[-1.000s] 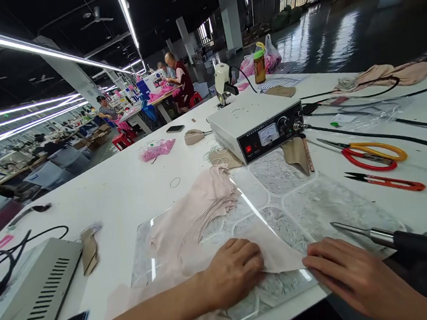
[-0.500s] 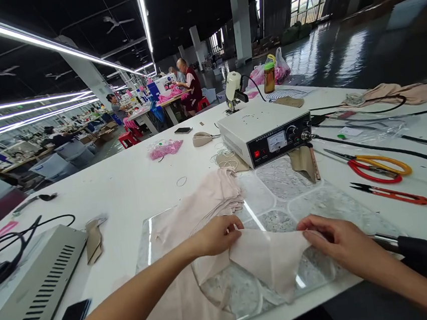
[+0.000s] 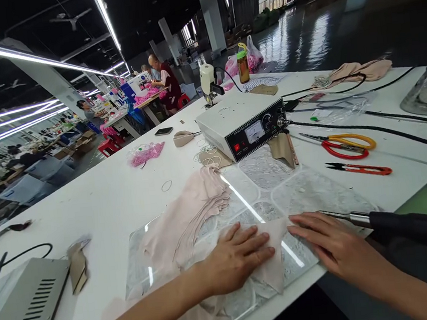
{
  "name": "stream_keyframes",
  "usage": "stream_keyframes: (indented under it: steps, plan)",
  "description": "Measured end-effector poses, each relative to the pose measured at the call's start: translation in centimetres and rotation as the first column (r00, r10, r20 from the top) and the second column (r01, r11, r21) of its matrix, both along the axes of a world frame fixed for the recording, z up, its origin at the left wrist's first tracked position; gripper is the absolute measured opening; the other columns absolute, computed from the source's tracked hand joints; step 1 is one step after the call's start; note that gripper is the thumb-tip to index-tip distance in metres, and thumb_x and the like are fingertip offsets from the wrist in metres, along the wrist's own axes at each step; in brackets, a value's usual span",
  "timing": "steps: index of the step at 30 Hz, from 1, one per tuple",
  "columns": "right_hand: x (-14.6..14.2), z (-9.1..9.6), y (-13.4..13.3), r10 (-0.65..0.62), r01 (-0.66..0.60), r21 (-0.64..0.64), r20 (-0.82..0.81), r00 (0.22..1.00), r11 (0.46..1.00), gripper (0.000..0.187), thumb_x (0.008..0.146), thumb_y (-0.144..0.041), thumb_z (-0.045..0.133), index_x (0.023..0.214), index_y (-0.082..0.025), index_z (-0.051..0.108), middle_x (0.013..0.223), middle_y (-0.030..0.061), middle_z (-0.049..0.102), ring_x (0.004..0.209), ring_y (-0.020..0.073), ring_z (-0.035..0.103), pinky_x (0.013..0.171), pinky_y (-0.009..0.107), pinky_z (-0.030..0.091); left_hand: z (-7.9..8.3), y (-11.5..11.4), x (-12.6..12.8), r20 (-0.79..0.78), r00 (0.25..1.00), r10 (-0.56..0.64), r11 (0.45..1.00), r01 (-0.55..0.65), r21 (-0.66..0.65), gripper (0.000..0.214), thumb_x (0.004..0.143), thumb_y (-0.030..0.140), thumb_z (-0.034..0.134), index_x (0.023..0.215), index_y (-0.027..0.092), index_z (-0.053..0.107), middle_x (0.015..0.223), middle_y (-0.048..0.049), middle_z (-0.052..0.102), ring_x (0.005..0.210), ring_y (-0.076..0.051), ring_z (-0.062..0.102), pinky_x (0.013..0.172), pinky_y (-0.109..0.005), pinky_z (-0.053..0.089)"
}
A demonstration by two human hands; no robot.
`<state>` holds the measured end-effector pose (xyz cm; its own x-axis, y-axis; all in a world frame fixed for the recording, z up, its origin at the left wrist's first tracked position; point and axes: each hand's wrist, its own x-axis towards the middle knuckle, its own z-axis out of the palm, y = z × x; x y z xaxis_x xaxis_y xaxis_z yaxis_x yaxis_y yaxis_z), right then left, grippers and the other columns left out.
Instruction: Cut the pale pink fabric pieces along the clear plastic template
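The left hand (image 3: 236, 263) lies open, fingers spread, on a thin, pale-pink cloth piece (image 3: 278, 230) at the near side of the glossy marbled sheet (image 3: 314, 190). The right hand (image 3: 336, 241) is at the cloth's pointed right corner; whether it pinches, I cannot tell.

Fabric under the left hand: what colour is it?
The fabric is plain pale pink; the head view, the only one, shows it best.

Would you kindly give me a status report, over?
Left hand spread flat on pale pink fabric piece. Right hand at its right corner. Black-handled tool close by right hand.
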<state>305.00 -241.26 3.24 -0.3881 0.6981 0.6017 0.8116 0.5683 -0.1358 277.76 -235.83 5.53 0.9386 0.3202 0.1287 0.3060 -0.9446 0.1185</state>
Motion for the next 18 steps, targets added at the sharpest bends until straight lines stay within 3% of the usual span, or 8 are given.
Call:
stream_keyframes:
  steps: [4, 9, 13, 18]
  plan:
    - [-0.1, -0.4, 0.0, -0.029, 0.029, 0.030, 0.004, 1.000, 0.999, 0.038, 0.087, -0.010, 0.040, 0.118, -0.021, 0.059, 0.120, 0.0069, 0.061, 0.110, 0.0235, 0.057, 0.088, 0.041, 0.053, 0.7, 0.4, 0.8, -0.011, 1.000, -0.010, 1.000, 0.010, 0.013, 0.039, 0.096, 0.021, 0.036, 0.134, 0.019, 0.044, 0.142, -0.0083, 0.045, 0.135, -0.025, 0.036, 0.112, -0.050, 0.027]
    - [-1.0, -0.6, 0.2, 0.060, -0.062, 0.042, 0.032, 0.998, 0.997, 0.048, 0.083, -0.002, 0.037, 0.121, -0.022, 0.057, 0.122, 0.0057, 0.060, 0.115, 0.0233, 0.053, 0.091, 0.044, 0.051, 0.4, 1.1, 1.9, -0.044, 0.998, -0.046, 0.998, 0.048, 0.033, 0.045, 0.096, 0.030, 0.038, 0.140, 0.018, 0.037, 0.144, -0.0089, 0.042, 0.138, -0.025, 0.030, 0.114, -0.050, 0.022]
    - [-0.6, -1.4, 0.3, 0.041, -0.042, 0.041, 0.036, 0.999, 0.998, 0.047, 0.083, -0.003, 0.037, 0.122, -0.021, 0.057, 0.122, 0.0058, 0.061, 0.115, 0.0243, 0.053, 0.090, 0.044, 0.051, -0.4, 1.5, 2.0, -0.074, 0.997, -0.038, 0.999, 0.039, 0.007, 0.045, 0.097, 0.033, 0.037, 0.140, 0.020, 0.036, 0.145, -0.0081, 0.040, 0.139, -0.023, 0.029, 0.114, -0.050, 0.022]
    - [-0.1, -1.7, 0.2, 0.025, -0.026, 0.037, 0.013, 1.000, 0.999, 0.041, 0.087, -0.006, 0.038, 0.120, -0.021, 0.058, 0.125, 0.0065, 0.059, 0.117, 0.0249, 0.052, 0.091, 0.045, 0.052, 0.2, 1.2, 1.8, -0.056, 0.998, -0.038, 0.999, 0.036, -0.036, 0.042, 0.097, 0.033, 0.036, 0.137, 0.020, 0.040, 0.145, -0.0077, 0.041, 0.138, -0.026, 0.031, 0.113, -0.053, 0.024]
